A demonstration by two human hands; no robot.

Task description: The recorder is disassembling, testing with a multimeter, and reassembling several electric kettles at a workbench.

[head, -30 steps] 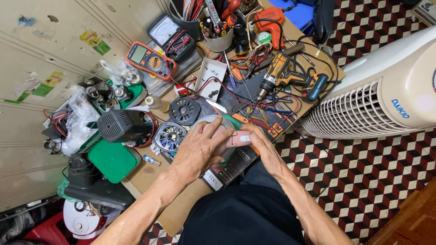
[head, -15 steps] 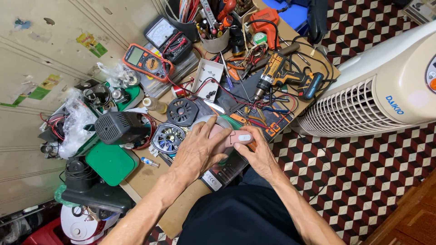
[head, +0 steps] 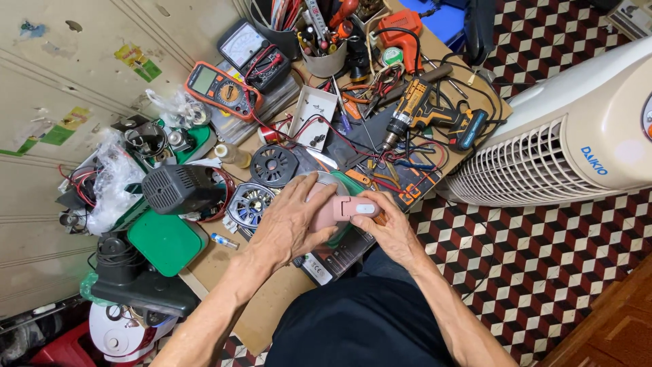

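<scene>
At the far left edge of the workbench (head: 272, 319) I see a green lid (head: 165, 239) and, just behind it, a black vented housing (head: 182, 187) with red wires under it. Further in lie two round fan motors, a dark one (head: 274, 165) and a silvery one (head: 250, 203), close beside each other.

My left hand (head: 291, 228) comes next. It lies palm-down over the left side of a small pink device (head: 334, 212), fingers spread and curled around it, thumb pressed along its near side, so it is clamped on the device. The device sits between my two hands near the front edge of the workbench, above a green board and a dark flat block with a white label (head: 333, 258). Its white button end (head: 365, 208) pokes out to the right of my left fingers.

My right hand (head: 388, 228) grips that right end, thumb on top beside the white part, fingers wrapped beneath, closed on the device as well.

Toward the back edge I see an orange multimeter (head: 221, 88), and to the right a yellow-and-black cordless drill (head: 415, 114) amid loose wires. Off the right edge stands a white tower fan (head: 564, 143) on the checkered floor (head: 543, 272).
</scene>
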